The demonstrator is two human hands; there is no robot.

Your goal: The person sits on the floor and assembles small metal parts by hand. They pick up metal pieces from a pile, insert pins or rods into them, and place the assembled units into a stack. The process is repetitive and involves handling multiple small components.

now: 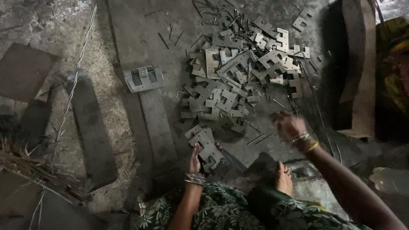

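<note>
Bare concrete floor (140,34) lies under me. My left hand (195,158) grips a small stack of plates (205,145); my right hand (289,125), blurred, grip unclear, hovers beside the big loose pile (243,72). One bundle (144,78) sits left of it; most seem unsorted.

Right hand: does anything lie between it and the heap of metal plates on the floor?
Nothing visible does. The right hand hovers at the near edge of the heap of metal plates, with only loose strips on the floor between. The left hand holds a stack of plates.
</note>
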